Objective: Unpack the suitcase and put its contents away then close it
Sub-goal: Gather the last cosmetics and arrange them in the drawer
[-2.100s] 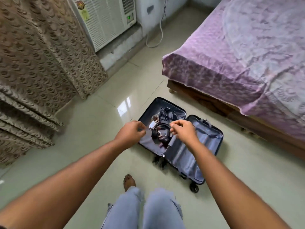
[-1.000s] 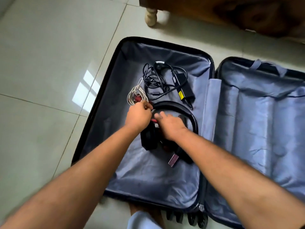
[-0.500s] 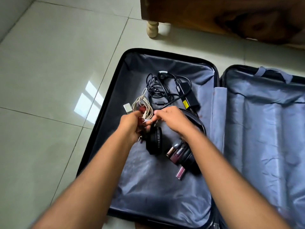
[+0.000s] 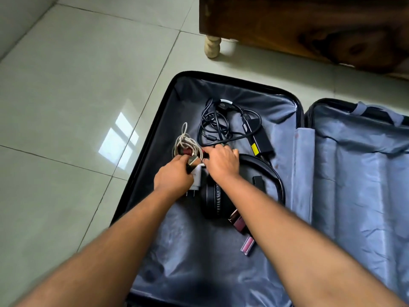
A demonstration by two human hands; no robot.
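A dark suitcase (image 4: 243, 82) lies open on the floor, both halves lined in grey-blue fabric. In its left half lie a coiled white cable (image 4: 187, 141), a black power adapter with tangled cord (image 4: 221, 122), black headphones (image 4: 269, 173) and pink lip-gloss tubes (image 4: 240, 224). My left hand (image 4: 172, 177) grips a white charger plug (image 4: 198, 177) joined to the white cable. My right hand (image 4: 221, 161) lies over the headphones, its fingers curled on the cable bundle by the plug. What exactly the right fingers pinch is hidden.
The suitcase's right half (image 4: 365, 185) holds only its lining and a strap. A dark wooden bed frame (image 4: 309, 25) on a pale turned leg (image 4: 212, 46) stands just beyond the case. Glossy pale tiles (image 4: 77, 107) stretch to the left.
The view has closed in on the open case since I stood over it. Both hands have met at the white cable, and the left hand has taken hold of the plug.
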